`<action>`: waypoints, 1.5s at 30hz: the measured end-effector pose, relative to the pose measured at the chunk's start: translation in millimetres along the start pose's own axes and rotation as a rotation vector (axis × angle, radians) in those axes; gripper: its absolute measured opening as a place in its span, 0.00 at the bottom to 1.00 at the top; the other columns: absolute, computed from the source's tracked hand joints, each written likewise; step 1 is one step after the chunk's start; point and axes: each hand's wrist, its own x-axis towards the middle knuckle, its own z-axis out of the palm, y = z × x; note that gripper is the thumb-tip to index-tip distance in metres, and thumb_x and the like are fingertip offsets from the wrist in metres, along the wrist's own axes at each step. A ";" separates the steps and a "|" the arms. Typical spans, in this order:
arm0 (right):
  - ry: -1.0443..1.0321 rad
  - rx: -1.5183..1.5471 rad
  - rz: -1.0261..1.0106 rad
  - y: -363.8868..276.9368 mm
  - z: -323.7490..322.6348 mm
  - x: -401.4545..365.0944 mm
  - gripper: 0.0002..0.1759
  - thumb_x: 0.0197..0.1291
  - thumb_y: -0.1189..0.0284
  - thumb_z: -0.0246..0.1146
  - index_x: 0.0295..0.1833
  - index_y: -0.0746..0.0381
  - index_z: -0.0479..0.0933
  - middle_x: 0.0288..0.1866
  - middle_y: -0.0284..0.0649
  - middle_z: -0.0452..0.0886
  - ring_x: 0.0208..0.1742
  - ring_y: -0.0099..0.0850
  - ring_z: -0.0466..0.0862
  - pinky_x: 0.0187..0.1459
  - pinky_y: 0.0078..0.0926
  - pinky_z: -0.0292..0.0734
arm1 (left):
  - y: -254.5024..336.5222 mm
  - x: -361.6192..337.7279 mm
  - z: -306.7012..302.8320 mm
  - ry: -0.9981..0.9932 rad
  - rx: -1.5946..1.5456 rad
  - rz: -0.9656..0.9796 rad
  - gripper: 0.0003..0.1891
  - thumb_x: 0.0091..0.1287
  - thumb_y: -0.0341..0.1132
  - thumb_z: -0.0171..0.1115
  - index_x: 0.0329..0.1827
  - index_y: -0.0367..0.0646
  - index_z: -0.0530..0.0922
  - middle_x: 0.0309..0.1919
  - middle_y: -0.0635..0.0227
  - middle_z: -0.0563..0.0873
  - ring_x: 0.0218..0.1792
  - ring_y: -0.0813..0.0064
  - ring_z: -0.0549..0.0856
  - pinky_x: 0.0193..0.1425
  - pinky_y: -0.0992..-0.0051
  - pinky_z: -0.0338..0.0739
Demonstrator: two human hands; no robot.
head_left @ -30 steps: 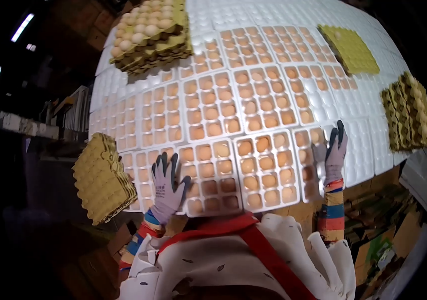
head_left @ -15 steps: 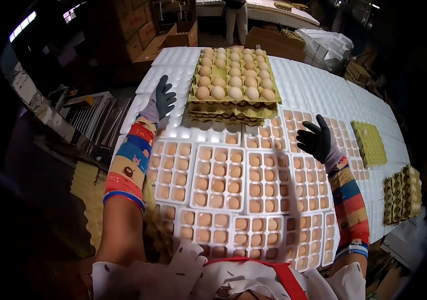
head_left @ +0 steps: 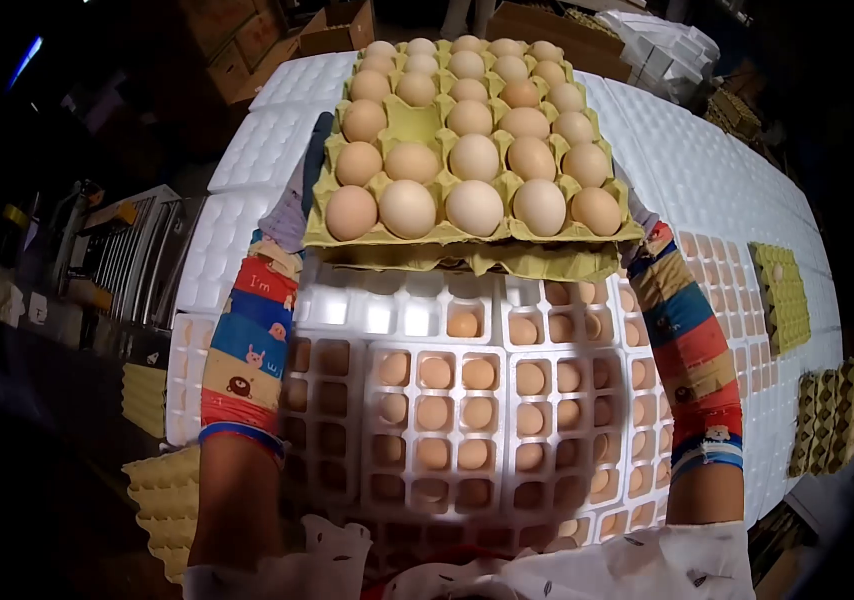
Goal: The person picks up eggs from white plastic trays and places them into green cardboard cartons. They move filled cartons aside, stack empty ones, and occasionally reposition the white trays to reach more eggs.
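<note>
A yellow pulp egg tray (head_left: 432,235) full of brown eggs, with one empty pocket, sits on at least one more tray and is tilted toward me. My left hand (head_left: 317,150), in a dark glove, grips the tray's left side, its fingers mostly behind the edge. On the opposite side my right hand (head_left: 629,200) holds the tray, and its fingers are hidden; mainly the grey cuff shows. Below lie white foam egg boxes (head_left: 507,440) filled with eggs. One foam box (head_left: 397,340) just under the tray has a single egg visible in its front row.
White foam boxes (head_left: 247,150) cover the table on both sides. To the right lie a yellow egg tray (head_left: 782,300) and a stack of trays (head_left: 829,420). Empty pulp trays (head_left: 167,500) are at the lower left. Cardboard boxes (head_left: 337,28) and plastic-wrapped foam (head_left: 662,50) stand behind.
Both hands were apart and open; now they hold the sides of the egg tray stack. The stack has come up and closer to me, and my view has shifted slightly.
</note>
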 end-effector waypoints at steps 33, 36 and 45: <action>0.117 -1.108 -0.201 2.2 -204.1 -187.4 0.36 0.63 0.41 0.56 0.63 0.58 0.74 0.48 0.40 0.82 0.40 0.29 0.80 0.43 0.24 0.76 | 41.7 -129.3 139.1 -0.067 0.297 0.219 0.33 0.75 0.43 0.49 0.76 0.35 0.52 0.75 0.44 0.52 0.75 0.60 0.58 0.75 0.66 0.57; 0.170 -1.249 -0.039 42.1 -283.8 -269.9 0.35 0.63 0.41 0.56 0.63 0.58 0.74 0.48 0.39 0.82 0.40 0.28 0.80 0.43 0.23 0.76 | 31.6 -197.8 180.3 -0.081 0.297 0.227 0.32 0.75 0.42 0.49 0.76 0.34 0.52 0.75 0.44 0.50 0.75 0.60 0.57 0.75 0.66 0.56; 0.130 -0.923 0.127 174.5 -378.7 -360.2 0.35 0.64 0.42 0.56 0.63 0.58 0.75 0.48 0.39 0.82 0.40 0.27 0.81 0.43 0.21 0.76 | -74.3 -352.6 264.0 -0.163 0.209 -0.199 0.32 0.76 0.37 0.51 0.77 0.34 0.51 0.73 0.49 0.57 0.73 0.64 0.60 0.75 0.69 0.57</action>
